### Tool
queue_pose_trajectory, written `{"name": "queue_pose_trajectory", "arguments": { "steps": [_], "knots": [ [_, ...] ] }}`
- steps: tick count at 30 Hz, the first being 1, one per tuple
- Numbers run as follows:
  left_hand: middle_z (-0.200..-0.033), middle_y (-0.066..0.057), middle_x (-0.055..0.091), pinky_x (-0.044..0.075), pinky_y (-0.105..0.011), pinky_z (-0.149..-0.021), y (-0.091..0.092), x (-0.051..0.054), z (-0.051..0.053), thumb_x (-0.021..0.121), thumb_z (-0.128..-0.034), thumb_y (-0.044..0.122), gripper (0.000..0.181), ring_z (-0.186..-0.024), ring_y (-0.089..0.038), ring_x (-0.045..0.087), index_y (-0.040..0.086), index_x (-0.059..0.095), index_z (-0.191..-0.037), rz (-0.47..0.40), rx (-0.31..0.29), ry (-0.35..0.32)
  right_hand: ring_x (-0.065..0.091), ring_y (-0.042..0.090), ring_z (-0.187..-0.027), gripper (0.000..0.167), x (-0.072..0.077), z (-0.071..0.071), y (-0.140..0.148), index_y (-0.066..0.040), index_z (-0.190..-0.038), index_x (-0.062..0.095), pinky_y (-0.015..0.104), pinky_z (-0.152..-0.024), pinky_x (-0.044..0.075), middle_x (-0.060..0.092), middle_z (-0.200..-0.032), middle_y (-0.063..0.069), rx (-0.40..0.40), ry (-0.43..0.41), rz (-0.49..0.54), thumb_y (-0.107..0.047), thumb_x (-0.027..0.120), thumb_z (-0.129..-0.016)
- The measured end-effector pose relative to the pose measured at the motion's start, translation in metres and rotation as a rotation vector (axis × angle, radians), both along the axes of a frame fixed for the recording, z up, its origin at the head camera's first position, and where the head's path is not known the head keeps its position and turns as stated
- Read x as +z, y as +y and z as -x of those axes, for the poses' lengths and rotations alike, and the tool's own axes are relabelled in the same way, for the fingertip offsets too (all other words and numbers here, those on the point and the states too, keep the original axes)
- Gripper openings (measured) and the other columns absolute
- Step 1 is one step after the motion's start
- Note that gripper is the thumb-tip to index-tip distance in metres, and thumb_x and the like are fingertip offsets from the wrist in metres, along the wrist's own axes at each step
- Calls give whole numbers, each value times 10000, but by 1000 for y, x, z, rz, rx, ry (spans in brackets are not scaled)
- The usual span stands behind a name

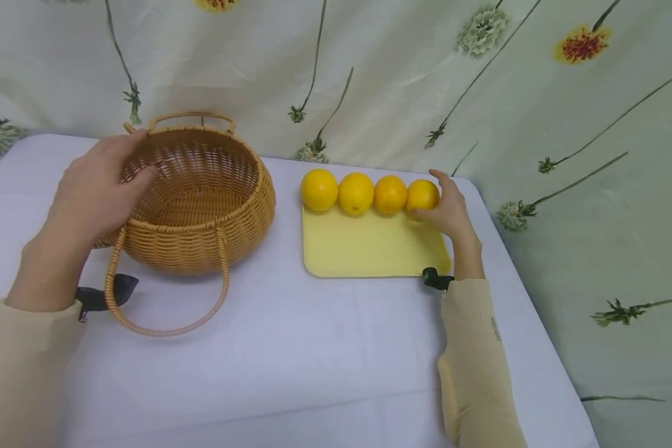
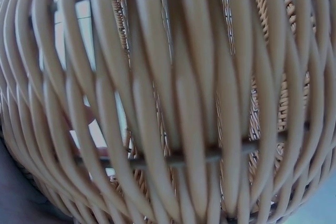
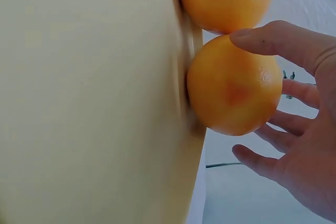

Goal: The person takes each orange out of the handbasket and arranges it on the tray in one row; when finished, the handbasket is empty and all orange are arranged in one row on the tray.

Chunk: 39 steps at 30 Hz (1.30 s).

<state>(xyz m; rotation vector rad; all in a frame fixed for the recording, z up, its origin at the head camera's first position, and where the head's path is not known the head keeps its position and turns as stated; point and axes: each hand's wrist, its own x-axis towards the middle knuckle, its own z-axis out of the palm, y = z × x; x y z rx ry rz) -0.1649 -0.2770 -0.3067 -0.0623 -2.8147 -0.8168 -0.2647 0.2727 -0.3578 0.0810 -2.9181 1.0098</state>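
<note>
A round wicker basket [image 1: 246, 230] stands at the left, its near handle hanging down over the front. My left hand [image 1: 98, 183] holds the basket's left rim, thumb over the inside; its fingers are partly hidden. Woven strands of the basket [image 2: 194, 108] fill the left wrist view. Several oranges line the far edge of a yellow tray [image 1: 369, 249]. Around the rightmost orange [image 1: 422, 194] reaches my right hand [image 1: 448, 208]. In the right wrist view, the thumb lies against that orange [image 3: 233, 87] while the other fingers spread loosely behind it.
The other oranges, including the leftmost orange [image 1: 319, 190], sit side by side along the tray. A white cloth [image 1: 291, 348] covers the table. Behind and to the right hangs a flower-printed curtain [image 1: 392, 74], close to the table's edges.
</note>
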Motion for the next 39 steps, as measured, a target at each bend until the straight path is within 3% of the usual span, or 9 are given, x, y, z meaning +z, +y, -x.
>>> {"name": "queue_pose_trajectory", "arguments": {
  "steps": [7,11,15,18,23,27,31,36,39],
  "knots": [
    [-1652,-334,318,203,-747,-1213,-3,5,-2,395,-1112,387,667,-1511,-586,287,11,279,-1651,-33,-63,15,307,422,-1561,945,9,-3,-1,-133,-1669,265,627,-1267,266,294,-1718,151,-8,105,23,-268,806,-906],
    [-1643,-378,279,182,-763,-1203,3,14,-9,360,-1122,465,738,-1509,-609,249,-91,302,-1605,17,-94,-21,305,407,-1566,885,13,-8,-3,-142,-1661,295,628,-1266,267,302,-1718,132,-24,158,42,-324,771,-938],
    [-1618,-415,273,187,-800,-1164,25,25,-24,315,-1114,547,820,-1521,-608,204,-145,361,-1551,125,-109,-72,314,394,-1563,856,14,-10,-5,-143,-1647,330,617,-1267,275,329,-1706,128,-48,182,48,-368,767,-947],
    [-1633,-395,267,122,-850,-1136,48,30,-38,307,-1082,645,875,-1557,-583,131,-83,408,-1556,196,-111,-115,328,382,-1558,839,15,-8,-8,-126,-1631,362,598,-1272,276,362,-1688,135,-58,207,57,-375,775,-944],
    [-1666,-368,233,-56,-892,-1105,83,24,-54,309,-944,868,1068,-1578,-579,39,24,420,-1589,306,-104,-200,345,361,-1551,792,16,-6,-13,-104,-1606,406,561,-1285,274,407,-1662,135,-62,219,84,-344,775,-948],
    [-1647,-363,286,-42,-897,-1103,97,17,-57,309,-883,932,1136,-1564,-594,83,40,470,-1568,378,-97,-216,356,365,-1542,751,15,-6,-16,-99,-1599,417,553,-1287,274,424,-1649,138,-73,221,86,-331,751,-968],
    [-1636,-367,303,-24,-886,-1120,96,11,-58,402,-962,801,966,-1577,-575,63,10,550,-1497,371,-103,-154,371,369,-1531,708,14,-6,-17,-97,-1587,435,548,-1282,283,449,-1631,138,-74,226,86,-326,731,-985],
    [-1631,-319,359,10,-834,-1172,87,0,-63,561,-965,629,741,-1619,-477,64,-2,670,-1339,359,-155,41,396,369,-1515,655,13,-7,-17,-80,-1556,480,547,-1268,310,482,-1607,146,-79,242,102,-300,726,-990],
    [-1656,-270,353,16,-789,-1208,75,-5,-65,639,-930,571,660,-1633,-425,73,27,709,-1298,342,-221,130,430,364,-1488,594,14,-6,-18,-62,-1518,525,530,-1250,349,522,-1573,156,-90,279,125,-270,716,-995]
  ]
}}
